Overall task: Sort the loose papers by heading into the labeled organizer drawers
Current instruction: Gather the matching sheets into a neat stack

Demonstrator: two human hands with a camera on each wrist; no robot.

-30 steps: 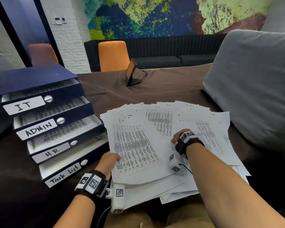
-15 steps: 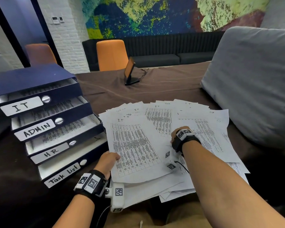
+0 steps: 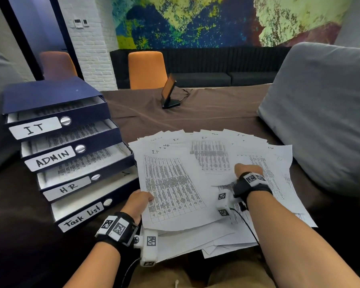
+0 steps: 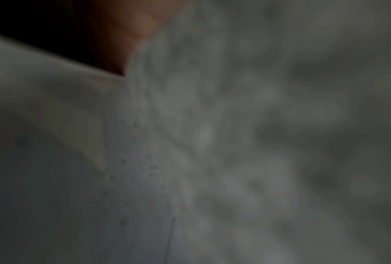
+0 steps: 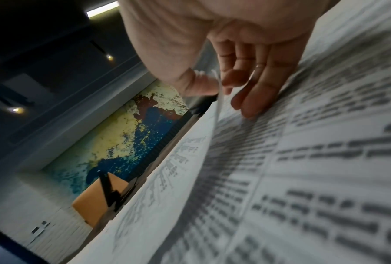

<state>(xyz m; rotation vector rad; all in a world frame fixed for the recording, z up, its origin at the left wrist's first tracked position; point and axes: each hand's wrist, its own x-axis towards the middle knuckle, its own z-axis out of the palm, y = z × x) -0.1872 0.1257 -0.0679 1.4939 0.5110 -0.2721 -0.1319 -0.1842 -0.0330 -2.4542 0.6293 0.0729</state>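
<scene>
While right thumb and forefinger pinch the edge of the top sheet (image 3: 170,183), other fingers (image 5: 255,92) straight on the papers (image 3: 258,183), right hand (image 3: 247,169) mid-pile. Left hand (image 3: 137,202) grips the sheet's 9 o'clock edge; finger state unclear. Organizer (image 3: 56,129) at 9 o'clock, drawers out.

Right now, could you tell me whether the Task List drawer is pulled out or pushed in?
Pulled out: the Task List drawer juts furthest forward of the four, its white inside exposed.

Matt white printed papers (image 3: 175,183) lie on brown cloth (image 3: 216,107). At nine o'clock, the organizer (image 3: 50,96) looks matt navy card with shiny metal knobs (image 3: 66,120).
</scene>
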